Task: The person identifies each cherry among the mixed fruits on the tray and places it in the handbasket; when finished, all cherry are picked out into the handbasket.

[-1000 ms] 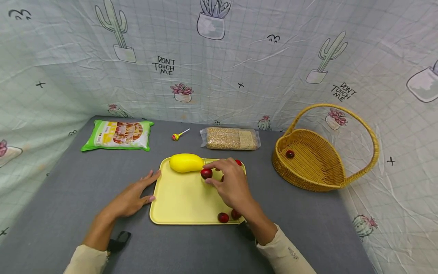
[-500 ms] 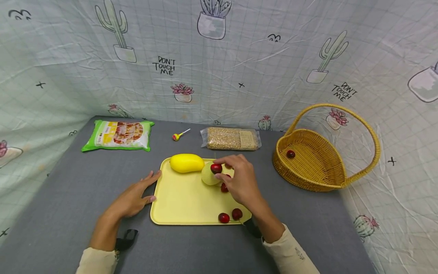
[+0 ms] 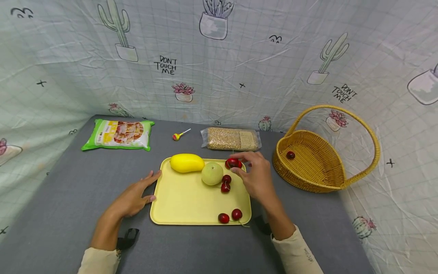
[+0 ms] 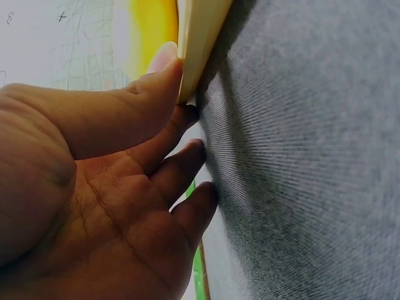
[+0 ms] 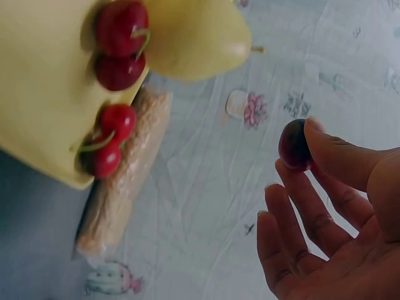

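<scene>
Grey tabletop [image 3: 191,249], right grip [image 3: 257,178] pinching a cherry [image 5: 291,146], left grip [image 3: 131,196] spread, touching yellow tray [image 3: 184,201]

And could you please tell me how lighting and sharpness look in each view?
Head: softly lit, backdrop pattern clear; left wrist: backdrop washed out, yellow fruit blurred, left hand shaded; right wrist: dimmer than head, held cherry partly near-black.

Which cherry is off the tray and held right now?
The cherry pinched by the right hand. Six other cherries lie unheld on the yellow tray, and another cherry sits in the wicker basket.
</scene>
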Motion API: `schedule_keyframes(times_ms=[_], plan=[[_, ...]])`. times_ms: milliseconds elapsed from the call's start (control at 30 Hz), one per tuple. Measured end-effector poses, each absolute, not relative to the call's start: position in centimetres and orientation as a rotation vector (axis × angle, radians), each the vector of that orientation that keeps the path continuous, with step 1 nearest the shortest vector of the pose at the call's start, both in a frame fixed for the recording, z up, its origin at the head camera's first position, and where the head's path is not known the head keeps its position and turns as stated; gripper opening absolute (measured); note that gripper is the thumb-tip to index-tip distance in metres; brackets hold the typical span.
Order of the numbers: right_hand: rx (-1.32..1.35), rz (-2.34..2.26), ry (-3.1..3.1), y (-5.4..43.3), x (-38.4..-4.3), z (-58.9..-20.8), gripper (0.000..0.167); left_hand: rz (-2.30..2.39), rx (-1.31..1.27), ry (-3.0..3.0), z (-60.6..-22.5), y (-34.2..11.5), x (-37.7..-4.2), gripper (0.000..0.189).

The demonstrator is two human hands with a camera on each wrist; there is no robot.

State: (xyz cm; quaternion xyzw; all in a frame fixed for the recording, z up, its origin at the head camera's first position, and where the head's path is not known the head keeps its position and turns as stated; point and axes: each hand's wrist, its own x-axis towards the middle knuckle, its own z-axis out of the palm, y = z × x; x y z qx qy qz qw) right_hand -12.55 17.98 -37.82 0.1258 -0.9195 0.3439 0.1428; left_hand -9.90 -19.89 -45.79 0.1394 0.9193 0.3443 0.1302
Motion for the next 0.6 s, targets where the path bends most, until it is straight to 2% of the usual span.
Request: schedule_keyframes(times_ms=[600], plan=[[0.164,0.98,-2.644,22.7,-13.6,-37.6,0.038,1.012,0.397,2.658,-45.6,-19.9,-9.8,0.085]])
